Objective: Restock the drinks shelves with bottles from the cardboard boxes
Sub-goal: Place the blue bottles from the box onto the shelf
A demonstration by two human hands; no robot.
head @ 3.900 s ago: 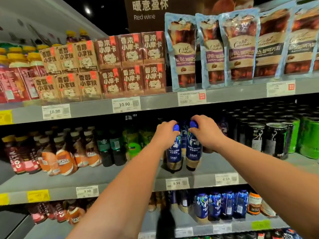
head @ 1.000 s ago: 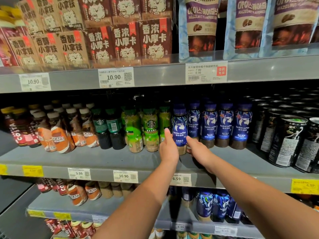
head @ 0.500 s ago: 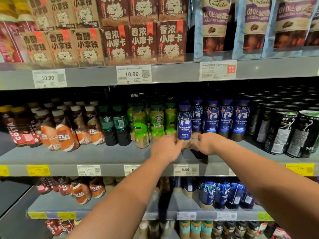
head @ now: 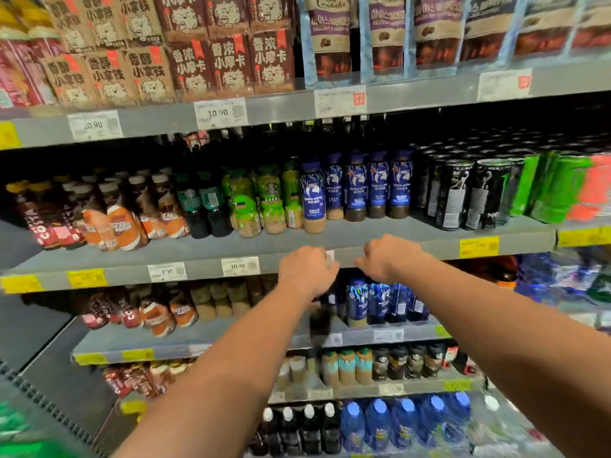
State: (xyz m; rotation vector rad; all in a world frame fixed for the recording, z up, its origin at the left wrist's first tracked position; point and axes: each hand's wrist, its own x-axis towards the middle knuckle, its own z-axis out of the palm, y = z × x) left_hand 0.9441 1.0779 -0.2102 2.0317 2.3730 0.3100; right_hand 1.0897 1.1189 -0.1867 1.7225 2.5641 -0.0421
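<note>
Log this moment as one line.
left hand: empty | right hand: empty | both: by shelf edge | blue bottles: upright on shelf

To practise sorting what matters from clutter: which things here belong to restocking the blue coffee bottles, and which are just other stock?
Job: blue coffee bottles, middle shelf, left hand, right hand.
Just there: black cans, green bottles, brown cartons, coffee pouches.
</note>
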